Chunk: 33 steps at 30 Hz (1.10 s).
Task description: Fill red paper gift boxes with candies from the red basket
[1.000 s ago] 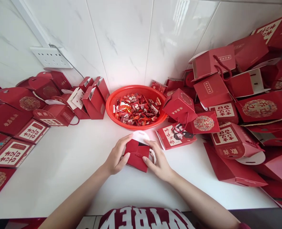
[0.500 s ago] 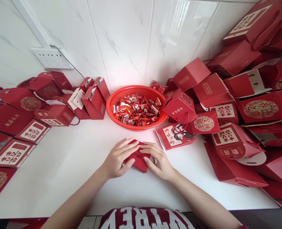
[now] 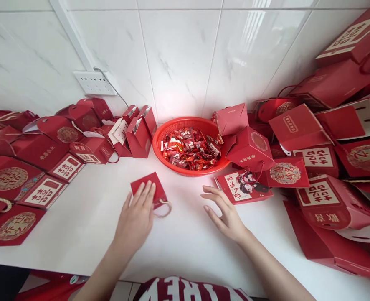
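Observation:
A small red gift box [image 3: 147, 187] with a cord handle lies on the white counter [image 3: 87, 213]. My left hand [image 3: 136, 217] rests flat on its near edge, fingers stretched out. A little to the right, my right hand [image 3: 224, 213] hovers over the counter with fingers spread and nothing in it, close to a flat red box printed with two cartoon figures [image 3: 243, 186]. Behind both hands stands a round red basket [image 3: 172, 125] full of wrapped candies [image 3: 189, 148].
Red gift boxes are piled high on the right [image 3: 323, 167] and laid in rows on the left [image 3: 44, 167]. Two upright open boxes [image 3: 139, 131] stand left of the basket. A white socket strip [image 3: 94, 82] is on the tiled wall.
Both hands were folding the small box shut between them. Now the box lies further left under my left hand, and my right hand has let go and moved right.

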{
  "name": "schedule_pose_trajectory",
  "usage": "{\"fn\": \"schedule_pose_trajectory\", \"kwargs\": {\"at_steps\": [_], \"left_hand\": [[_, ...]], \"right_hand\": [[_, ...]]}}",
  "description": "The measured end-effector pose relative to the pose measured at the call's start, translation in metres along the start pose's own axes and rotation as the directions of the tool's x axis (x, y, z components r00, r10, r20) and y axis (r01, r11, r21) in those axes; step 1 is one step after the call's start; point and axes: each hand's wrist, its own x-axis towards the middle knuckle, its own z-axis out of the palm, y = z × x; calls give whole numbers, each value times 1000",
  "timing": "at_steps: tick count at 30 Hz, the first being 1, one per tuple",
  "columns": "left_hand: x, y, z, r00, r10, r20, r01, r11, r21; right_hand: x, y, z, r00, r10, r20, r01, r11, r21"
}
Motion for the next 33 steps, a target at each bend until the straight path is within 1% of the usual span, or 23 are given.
{"fn": "schedule_pose_trajectory", "kwargs": {"at_steps": [2, 4, 6, 8, 10, 13, 16, 19, 20, 22, 25, 27, 29, 33], "left_hand": [[3, -22, -7, 991, -127, 46, 126, 992, 27], [8, -33, -12, 960, -276, 48, 273, 960, 67], [14, -35, -13, 914, -405, -24, 405, 909, 99], [21, -33, -11, 872, -474, -125, 487, 867, 107], [26, -34, -8, 846, -497, -191, 521, 848, 99], [28, -52, -6, 831, -514, -212, 540, 837, 92], [23, -86, -10, 826, -526, -203, 552, 827, 107], [20, -126, -13, 818, -546, -181, 570, 812, 125], [19, -138, -13, 810, -554, -190, 581, 803, 135], [20, -158, -9, 798, -558, -227, 595, 789, 150], [22, -174, -2, 773, -548, -319, 612, 777, 149], [22, -178, 2, 758, -539, -368, 619, 771, 146], [22, -179, 4, 747, -536, -393, 626, 766, 144], [24, -184, 5, 720, -577, -385, 659, 743, 118]], "right_hand": [[0, 3, -2, 1000, 18, -23, -18, 1000, -10], [-1, 4, -1, 1000, 27, -13, -27, 1000, -12], [-2, 4, 2, 1000, 18, 19, -18, 1000, -11], [-4, 3, 6, 999, -3, 54, 4, 1000, -16], [-4, 2, 8, 996, -27, 80, 29, 999, -27], [-3, 4, 6, 995, -60, 73, 66, 995, -79], [9, 6, -7, 991, -129, 23, 131, 967, -217], [35, 4, -27, 981, -193, -23, 167, 896, -412], [47, 2, -34, 981, -193, -39, 152, 868, -472], [75, -1, -45, 984, -156, -84, 81, 817, -571], [121, 1, -50, 985, -71, -159, -55, 740, -671], [148, 10, -46, 984, -37, -176, -105, 676, -729], [168, 22, -37, 980, 10, -198, -163, 607, -778], [192, 42, -21, 954, 149, -262, -301, 478, -825]]}}
